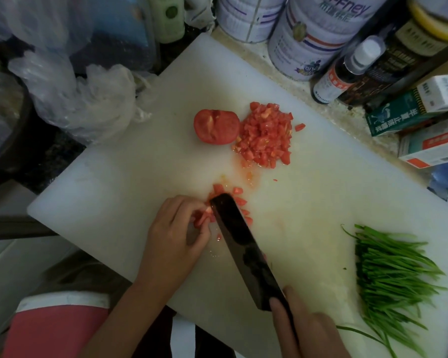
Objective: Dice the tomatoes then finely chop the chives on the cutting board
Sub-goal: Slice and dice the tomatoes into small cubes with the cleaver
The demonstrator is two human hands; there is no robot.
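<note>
A white cutting board (130, 182) fills the middle of the view. On it, a tomato half (216, 126) lies beside a pile of diced tomato (267, 135). Nearer to me, my left hand (176, 228) pinches a few tomato strips (204, 218) with curled fingers. A dark cleaver (243, 249) stands with its blade right against those strips, small cut cubes (239, 200) lying on its far side. My right hand (303, 326) grips the cleaver's handle at the bottom edge. A bundle of green chives (391, 275) lies uncut on the board's right end.
Tins (308, 34), bottles (347, 71) and small boxes (411, 109) crowd the counter behind and right of the board. Crumpled plastic bags (83, 94) lie against the board's far left edge. The board's near left corner overhangs the counter edge.
</note>
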